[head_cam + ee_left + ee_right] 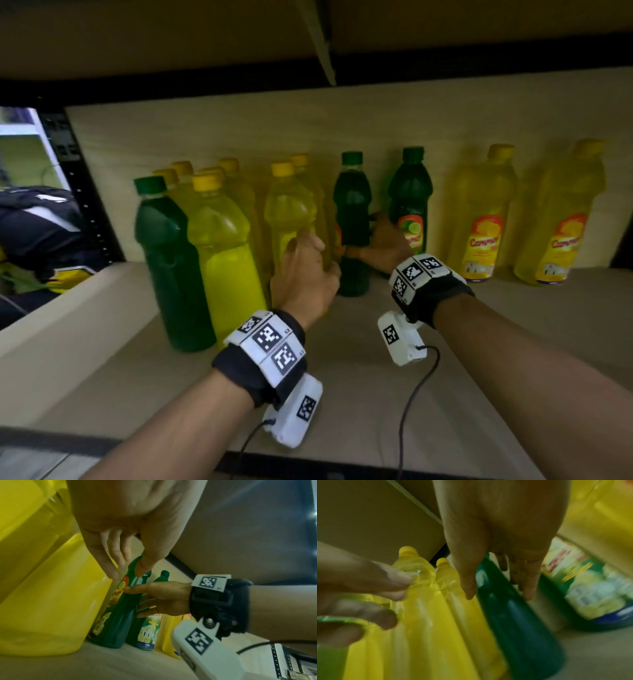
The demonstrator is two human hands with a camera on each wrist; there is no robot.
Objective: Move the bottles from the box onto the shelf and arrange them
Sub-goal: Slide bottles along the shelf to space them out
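On the wooden shelf (342,377) stands a slim dark green bottle (352,205) with a green cap. My right hand (380,243) grips its waist, thumb in front and fingers behind; the left wrist view shows this grip on the green bottle (118,615). In the blurred right wrist view my right hand (496,540) straddles the bottle (513,615). My left hand (305,270) is relaxed beside it, fingers touching a yellow bottle (291,212). A second green lime-labelled bottle (409,192) stands just right of my right hand.
Several yellow bottles cluster at the left, with a tall yellow one (222,246) and a big green one (164,246) in front. Two labelled yellow bottles (479,219) stand at the right. A black upright (85,192) bounds the left; an upper shelf (308,34) hangs overhead.
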